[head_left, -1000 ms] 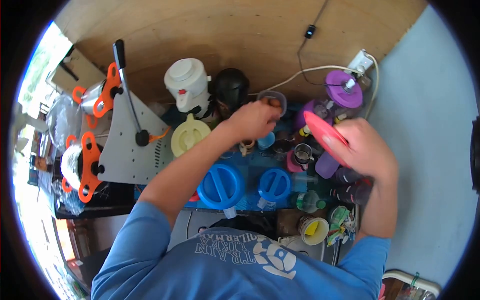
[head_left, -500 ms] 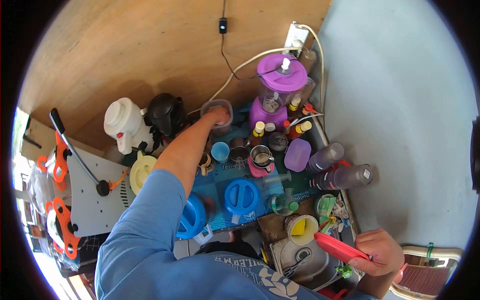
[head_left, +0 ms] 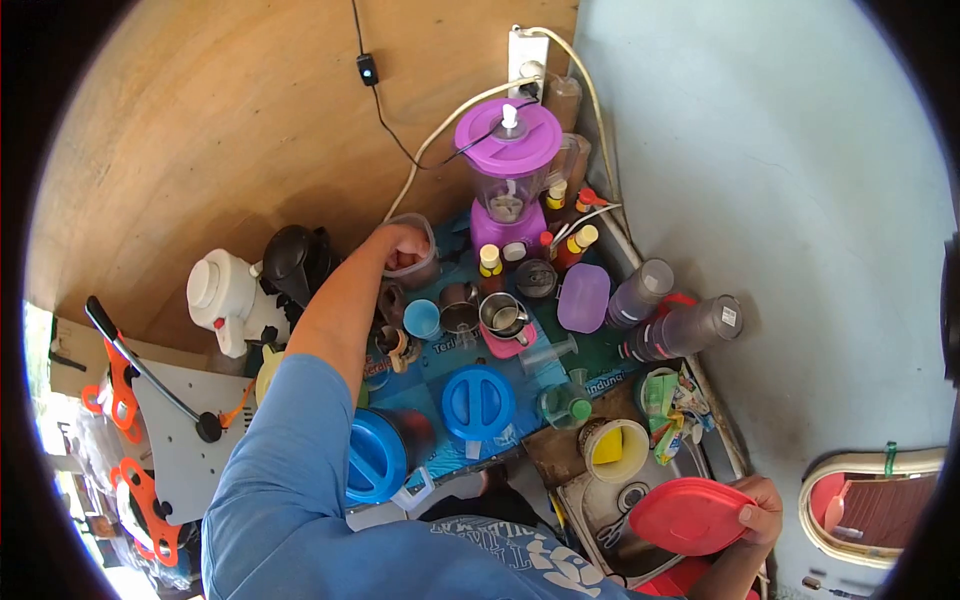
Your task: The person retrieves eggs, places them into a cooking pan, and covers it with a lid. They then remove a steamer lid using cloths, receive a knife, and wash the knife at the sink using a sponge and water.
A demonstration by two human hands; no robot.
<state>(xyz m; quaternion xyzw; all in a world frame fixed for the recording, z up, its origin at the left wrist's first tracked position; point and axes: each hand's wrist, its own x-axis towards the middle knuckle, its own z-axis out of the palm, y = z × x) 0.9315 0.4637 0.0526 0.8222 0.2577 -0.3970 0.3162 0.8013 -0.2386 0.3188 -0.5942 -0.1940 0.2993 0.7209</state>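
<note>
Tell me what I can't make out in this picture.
All in the head view:
- Left hand: whether it grips anything; the hand itself blocks part of the plastic container.
- Right hand: some fingers are behind the red lid.
- Yellow lid: mostly covered by the left sleeve.
- White label: too small to read.

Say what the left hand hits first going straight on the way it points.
Probably the inside of the clear tub; the left hand reaches down into it. Wall, bottom or contents first, I can't tell: depth is unclear.
</note>
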